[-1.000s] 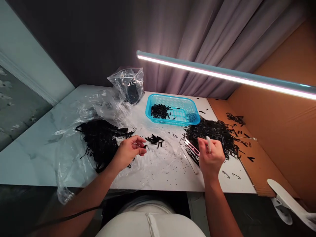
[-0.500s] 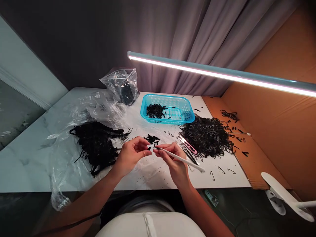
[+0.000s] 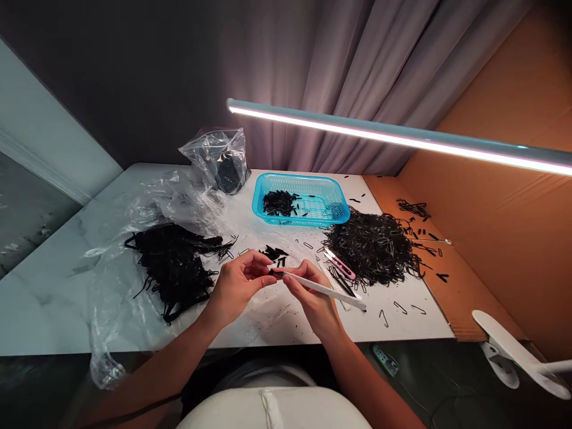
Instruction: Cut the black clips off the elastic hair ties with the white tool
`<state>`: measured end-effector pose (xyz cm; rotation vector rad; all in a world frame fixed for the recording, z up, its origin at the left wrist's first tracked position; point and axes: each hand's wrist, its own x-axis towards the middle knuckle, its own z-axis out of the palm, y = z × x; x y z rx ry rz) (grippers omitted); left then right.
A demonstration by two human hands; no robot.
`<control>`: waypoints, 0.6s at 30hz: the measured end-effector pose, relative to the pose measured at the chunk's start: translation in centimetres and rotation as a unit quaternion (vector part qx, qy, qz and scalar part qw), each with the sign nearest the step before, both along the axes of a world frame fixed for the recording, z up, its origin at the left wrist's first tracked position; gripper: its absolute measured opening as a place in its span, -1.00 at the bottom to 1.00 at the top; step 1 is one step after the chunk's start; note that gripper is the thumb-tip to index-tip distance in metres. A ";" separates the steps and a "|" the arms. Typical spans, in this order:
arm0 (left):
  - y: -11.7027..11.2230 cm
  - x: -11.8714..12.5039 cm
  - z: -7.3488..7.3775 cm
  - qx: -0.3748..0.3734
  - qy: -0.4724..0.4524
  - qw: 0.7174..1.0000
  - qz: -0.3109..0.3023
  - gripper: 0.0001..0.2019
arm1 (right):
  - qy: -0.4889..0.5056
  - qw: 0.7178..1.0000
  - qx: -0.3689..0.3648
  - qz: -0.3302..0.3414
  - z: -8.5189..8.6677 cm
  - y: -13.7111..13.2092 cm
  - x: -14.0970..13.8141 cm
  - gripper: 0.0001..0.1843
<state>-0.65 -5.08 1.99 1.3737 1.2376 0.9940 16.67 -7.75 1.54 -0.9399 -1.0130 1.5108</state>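
My left hand (image 3: 239, 283) pinches a small black piece (image 3: 273, 271) between thumb and fingers above the white table (image 3: 53, 280). My right hand (image 3: 313, 298) grips a white pen-like tool (image 3: 330, 291), its tip touching that black piece. Both hands meet in front of a small cluster of short black pieces (image 3: 274, 254). A pile of black strips (image 3: 172, 262) lies to the left of my left hand, on clear plastic. A larger heap of black loops (image 3: 373, 244) lies to the right.
A blue basket (image 3: 333, 215) holding several black pieces stands at the back centre. A clear plastic bag (image 3: 218, 156) stands behind it on the left. Pink-handled clippers (image 3: 342, 265) lie beside the right heap. Cardboard (image 3: 491, 226) walls the right side. A lamp bar (image 3: 393, 138) hangs overhead.
My right hand moved left from the heap of loops with the white tool and met my left hand. The tool's tip now touches the small black piece.
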 end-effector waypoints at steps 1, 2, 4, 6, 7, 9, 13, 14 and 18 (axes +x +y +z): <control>0.0 0.0 -0.1 0.005 0.003 1.000 0.000 -0.68 | -0.003 1.000 -0.001 0.002 0.0 0.0 0.1 -0.69; -0.1 0.0 -0.1 0.010 0.006 1.000 0.000 -0.68 | -0.007 1.000 -0.001 0.004 0.0 0.0 0.1 -0.69; -0.2 0.0 -0.1 0.018 0.011 1.000 0.001 -0.69 | -0.012 1.000 0.002 0.005 0.0 0.1 0.2 -0.70; -0.3 -0.1 -0.1 0.020 0.007 1.000 -0.001 -0.70 | -0.013 1.000 0.007 0.002 -0.1 0.2 0.1 -0.70; -0.3 -0.1 0.0 0.019 -0.002 1.000 0.000 -0.71 | -0.014 1.000 0.011 -0.002 -0.2 0.2 0.0 -0.71; -0.2 -0.2 0.0 0.017 -0.031 0.999 0.002 -0.70 | -0.027 0.999 0.019 -0.014 -0.4 0.3 -0.3 -0.73; 0.3 -0.1 -0.3 0.035 -0.062 0.997 0.018 -0.66 | -0.133 0.987 0.058 -0.069 -0.7 0.3 -1.2 -0.76; 0.4 -0.1 -0.5 0.039 -0.065 0.997 0.024 -0.65 | -0.166 0.980 0.070 -0.082 -0.7 0.3 -1.4 -0.76; 0.8 -0.1 -1.1 0.048 -0.078 0.995 0.038 -0.66 | -0.251 0.957 0.100 -0.105 -0.8 0.5 -2.1 -0.81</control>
